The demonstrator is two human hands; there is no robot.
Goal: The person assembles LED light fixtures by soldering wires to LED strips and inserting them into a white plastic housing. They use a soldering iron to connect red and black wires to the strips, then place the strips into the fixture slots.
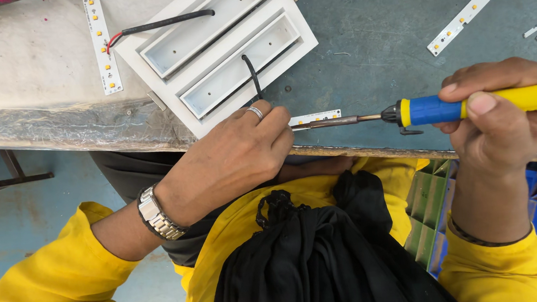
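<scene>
Teal bench (367, 28): LED strip (317, 117) at left hand (231, 157) fingers (276, 121), soldering iron (463, 107) tip touching.

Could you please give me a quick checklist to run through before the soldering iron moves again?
1. Right hand grips soldering iron by its handle: ok.
2. Iron tip at the LED strip: ok.
3. Left hand pins the strip at the table edge: ok.
4. Left fingers clear of the hot tip: not ok, very close.
5. Black wire from the white fixture reaches the joint: cannot tell, hidden by the hand.
</scene>
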